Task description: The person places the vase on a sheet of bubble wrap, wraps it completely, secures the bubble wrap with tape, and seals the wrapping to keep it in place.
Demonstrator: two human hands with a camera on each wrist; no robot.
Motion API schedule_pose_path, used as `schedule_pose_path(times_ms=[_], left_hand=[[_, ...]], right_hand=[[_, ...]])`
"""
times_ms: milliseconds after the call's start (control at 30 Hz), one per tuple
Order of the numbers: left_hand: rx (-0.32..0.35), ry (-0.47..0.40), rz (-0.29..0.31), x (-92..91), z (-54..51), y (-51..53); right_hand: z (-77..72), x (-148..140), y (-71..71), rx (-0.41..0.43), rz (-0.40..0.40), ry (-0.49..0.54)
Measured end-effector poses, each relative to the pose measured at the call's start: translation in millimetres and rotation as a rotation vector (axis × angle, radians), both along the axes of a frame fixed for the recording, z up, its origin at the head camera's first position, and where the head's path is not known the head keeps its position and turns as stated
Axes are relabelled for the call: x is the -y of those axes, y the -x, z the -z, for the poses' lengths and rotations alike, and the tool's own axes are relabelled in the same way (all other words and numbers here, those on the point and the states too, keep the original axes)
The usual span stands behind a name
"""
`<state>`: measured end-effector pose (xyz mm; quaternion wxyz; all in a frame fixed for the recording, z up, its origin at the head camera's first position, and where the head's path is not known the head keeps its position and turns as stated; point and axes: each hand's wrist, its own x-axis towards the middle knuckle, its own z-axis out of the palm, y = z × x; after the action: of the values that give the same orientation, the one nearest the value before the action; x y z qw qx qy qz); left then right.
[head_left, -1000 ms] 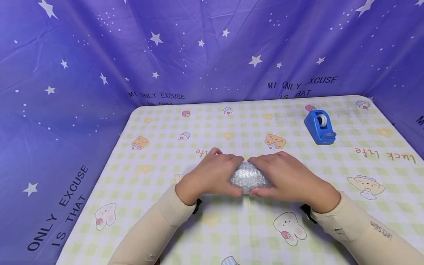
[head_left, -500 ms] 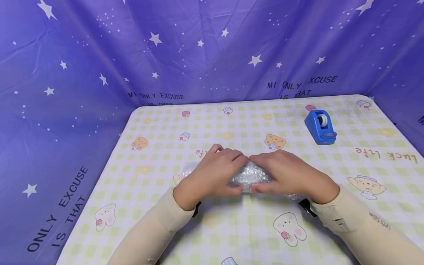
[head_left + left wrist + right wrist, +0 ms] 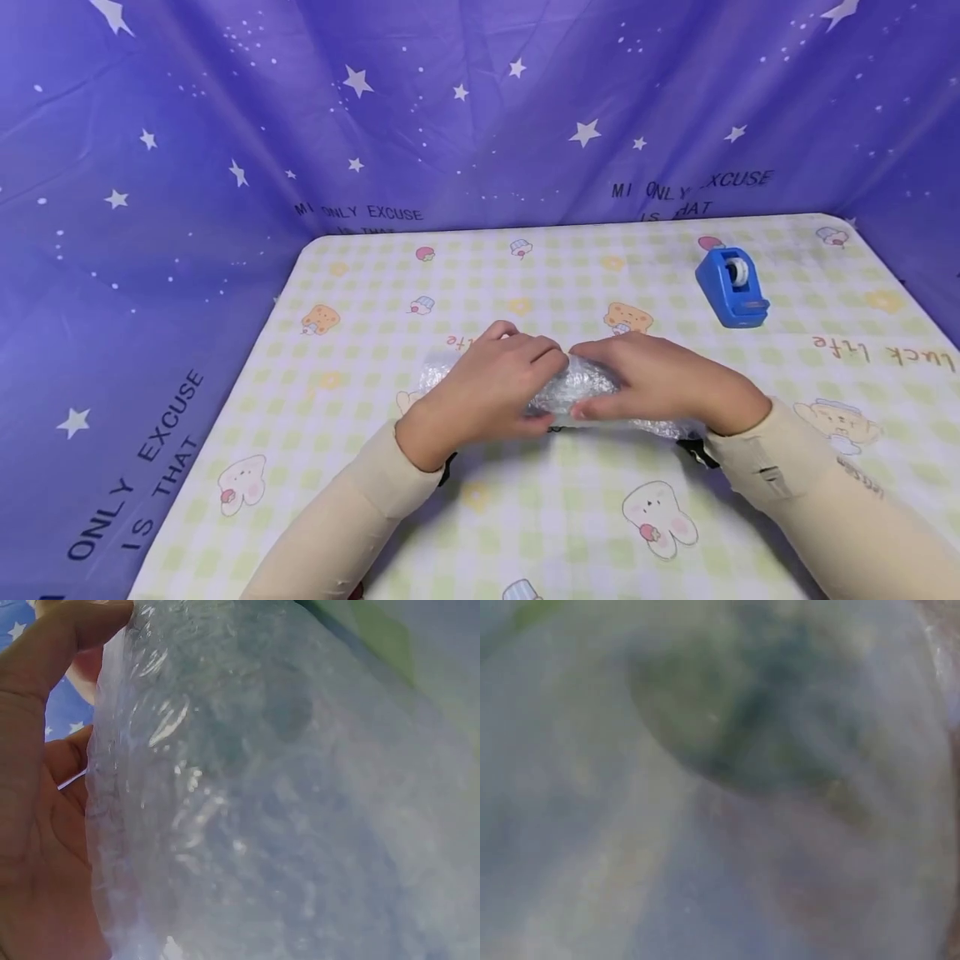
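Observation:
A roll-shaped bundle of clear bubble wrap is between my two hands near the middle of the table. From the left, my left hand grips it, thumb on the near side and fingers over the far side. My right hand holds the other end the same way. Loose wrap sticks out past the left hand and under the right wrist. In the left wrist view the bubble wrap fills most of the picture. Through blurred film in the right wrist view shows a dark greenish rounded shape, too unclear to name.
A blue tape dispenser with a roll of tape stands at the back right of the table. The tabletop has a green-and-white checked cloth with cartoon prints. A purple star-patterned curtain hangs behind and on both sides.
Both hands keep hold of the bubble wrap while it turns slightly. The right hand has risen a little, and more loose wrap shows beyond the left hand and beneath the right wrist.

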<state>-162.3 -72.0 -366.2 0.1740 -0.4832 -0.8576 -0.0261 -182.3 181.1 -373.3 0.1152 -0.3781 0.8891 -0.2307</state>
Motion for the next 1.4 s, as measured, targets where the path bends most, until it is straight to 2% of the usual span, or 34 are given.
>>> schedule_pose_path(times_ms=[167, 333, 533, 667, 933, 1067, 1300, 1400], left_hand=[[-0.055, -0.03, 0.031, 2.7, 2.0, -2.7], [-0.094, -0.06, 0.079, 4.3, 5.8, -6.1], [-0.117, -0.082, 0.069, 4.8, 11.9, -6.2], [-0.099, -0.094, 0.06, 5.0, 13.3, -4.8], [-0.018, -0.131, 0.052, 6.3, 14.7, -0.8], [-0.007, -0.144, 0.053, 6.8, 15.7, 0.7], [-0.018, -0.161, 0.047, 3.9, 18.1, 2.0], [-0.016, -0.152, 0.027, 4.7, 18.0, 0.8]], right_hand=[[0.0, -0.2, 5.1, 0.017, -0.046, 0.002], [0.1, -4.5, 8.6, 0.062, -0.037, 0.007], [-0.9, -3.4, 13.0, 0.111, -0.009, -0.005], [-1.3, -2.5, 16.7, 0.168, -0.001, -0.007], [-2.5, -5.6, 23.4, 0.238, 0.082, -0.047], [-3.7, -5.8, 20.8, 0.24, 0.104, -0.051], [-8.9, -9.5, 9.6, 0.07, 0.222, -0.082], [-8.0, -8.2, 8.1, 0.05, 0.246, -0.061]])
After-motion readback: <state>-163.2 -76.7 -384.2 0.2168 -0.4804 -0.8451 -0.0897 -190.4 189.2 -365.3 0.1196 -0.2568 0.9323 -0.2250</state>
